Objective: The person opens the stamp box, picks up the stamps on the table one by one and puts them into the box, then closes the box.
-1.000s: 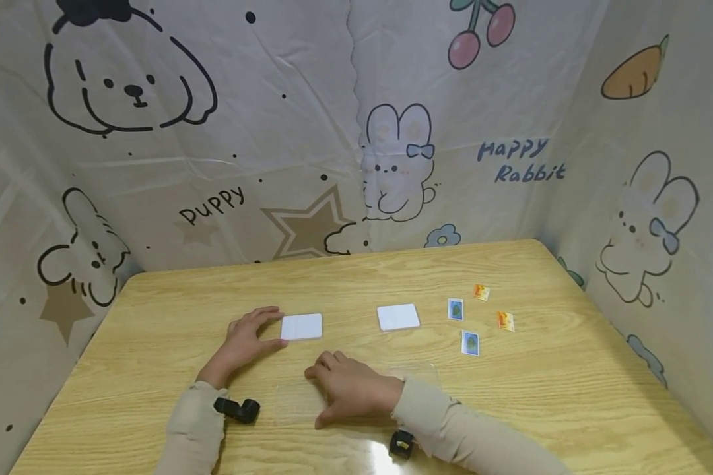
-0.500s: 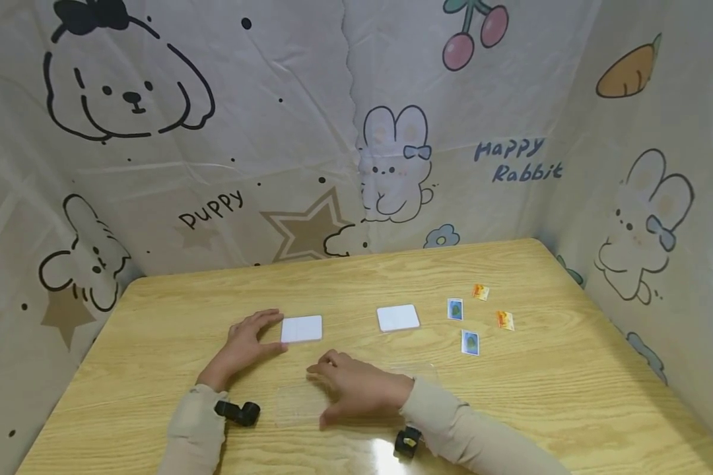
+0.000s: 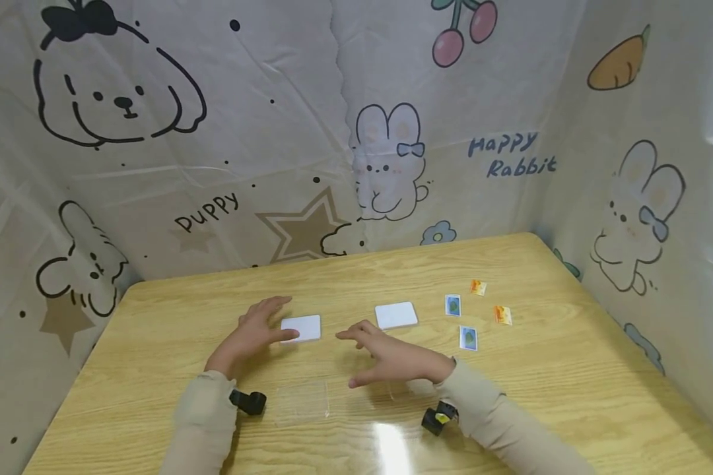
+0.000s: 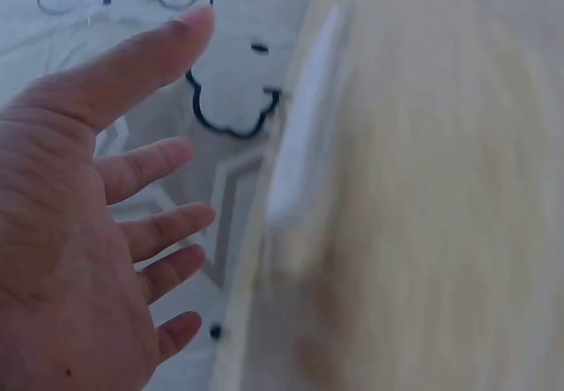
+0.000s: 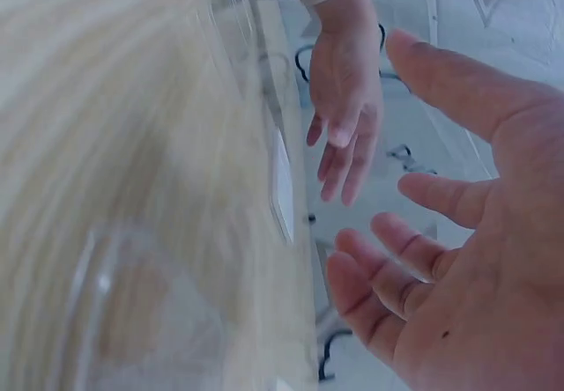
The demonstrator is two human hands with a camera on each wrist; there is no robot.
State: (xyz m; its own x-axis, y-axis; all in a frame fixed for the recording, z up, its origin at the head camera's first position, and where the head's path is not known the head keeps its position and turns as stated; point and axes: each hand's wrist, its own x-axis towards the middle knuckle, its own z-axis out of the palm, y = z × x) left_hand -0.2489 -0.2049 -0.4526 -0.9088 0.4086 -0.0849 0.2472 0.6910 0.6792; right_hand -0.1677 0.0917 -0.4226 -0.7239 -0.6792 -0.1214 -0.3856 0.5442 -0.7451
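Observation:
My left hand (image 3: 254,335) is raised by the left white card stack (image 3: 310,328), its thumb overlapping that stack in the head view. In the left wrist view, its spread fingers (image 4: 167,224) hold nothing, and the blurred white stack (image 4: 304,127) lies apart from them. My right hand (image 3: 392,356) hovers over the table between the two stacks, near the right white card stack (image 3: 397,315). Nothing is in its loosely bent fingers (image 5: 397,259). A clear plastic case piece (image 3: 302,404) lies in front of the hands. Another clear piece (image 3: 399,392) is partly hidden beneath the right wrist.
Right of the stacks lie two small blue picture cards (image 3: 453,305) and two orange ones (image 3: 502,315). The wooden table (image 3: 570,382) meets a printed cloth (image 3: 297,132) at its back and sides. Each wrist wears a black camera (image 3: 249,402).
My left hand has lifted away from the left stack's edge. My right hand has moved from above the left clear piece, forward and to the right. The cards stay in place.

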